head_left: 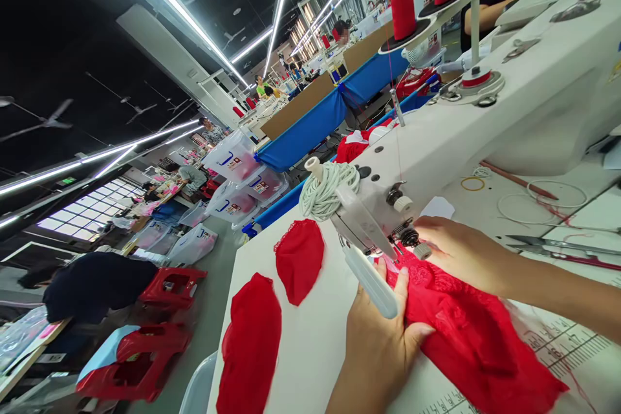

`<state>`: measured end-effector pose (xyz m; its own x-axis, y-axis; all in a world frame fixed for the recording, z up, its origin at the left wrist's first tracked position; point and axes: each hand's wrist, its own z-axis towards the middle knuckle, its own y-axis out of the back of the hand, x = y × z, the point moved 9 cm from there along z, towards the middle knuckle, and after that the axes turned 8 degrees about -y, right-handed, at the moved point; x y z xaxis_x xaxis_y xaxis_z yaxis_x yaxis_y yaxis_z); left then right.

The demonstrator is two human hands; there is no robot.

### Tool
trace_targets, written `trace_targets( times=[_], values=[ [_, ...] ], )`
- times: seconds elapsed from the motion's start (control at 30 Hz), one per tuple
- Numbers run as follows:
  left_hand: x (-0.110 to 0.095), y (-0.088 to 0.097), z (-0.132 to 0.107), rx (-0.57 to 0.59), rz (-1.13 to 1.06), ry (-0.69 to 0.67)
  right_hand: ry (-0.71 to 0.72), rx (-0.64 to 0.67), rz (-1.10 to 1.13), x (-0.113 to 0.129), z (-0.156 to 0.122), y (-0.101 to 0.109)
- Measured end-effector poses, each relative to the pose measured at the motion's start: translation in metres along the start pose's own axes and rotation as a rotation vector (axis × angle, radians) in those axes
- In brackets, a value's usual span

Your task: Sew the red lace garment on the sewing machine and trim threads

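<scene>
A piece of red lace fabric [466,343] lies on the white sewing table [310,336], running under the head of a white sewing machine [485,123]. My left hand [383,343] rests flat on the near end of the fabric, fingers spread, just below the machine's needle area [405,242]. My right hand [458,249] lies flat on the fabric just right of the needle, fingers pointing toward it. Two loose red fabric pieces [299,259] [250,343] lie on the table to the left.
Scissors [557,246], a pencil [519,181] and elastic rings [473,184] lie on the table at the right. Red thread cones [402,3] stand atop the machine. Red plastic stools [165,291] and clear bins [233,158] fill the aisle at left; other workers sit far back.
</scene>
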<state>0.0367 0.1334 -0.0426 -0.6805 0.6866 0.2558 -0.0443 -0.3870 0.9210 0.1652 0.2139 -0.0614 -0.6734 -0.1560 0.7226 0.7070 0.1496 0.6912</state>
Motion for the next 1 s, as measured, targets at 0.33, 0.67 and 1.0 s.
trace_targets(
  times=[0.33, 0.67, 1.0],
  values=[
    [0.0, 0.006, 0.003, -0.049, -0.05, 0.021, -0.026, -0.016, 0.059, 0.007, 0.006, 0.007],
    [0.003, 0.003, 0.0, -0.025, -0.011, 0.015, -0.031, -0.009, 0.105, -0.002, 0.008, -0.001],
    [0.002, 0.004, 0.001, 0.009, -0.005, -0.019, 0.004, -0.021, 0.15, -0.004, 0.008, -0.004]
  ],
)
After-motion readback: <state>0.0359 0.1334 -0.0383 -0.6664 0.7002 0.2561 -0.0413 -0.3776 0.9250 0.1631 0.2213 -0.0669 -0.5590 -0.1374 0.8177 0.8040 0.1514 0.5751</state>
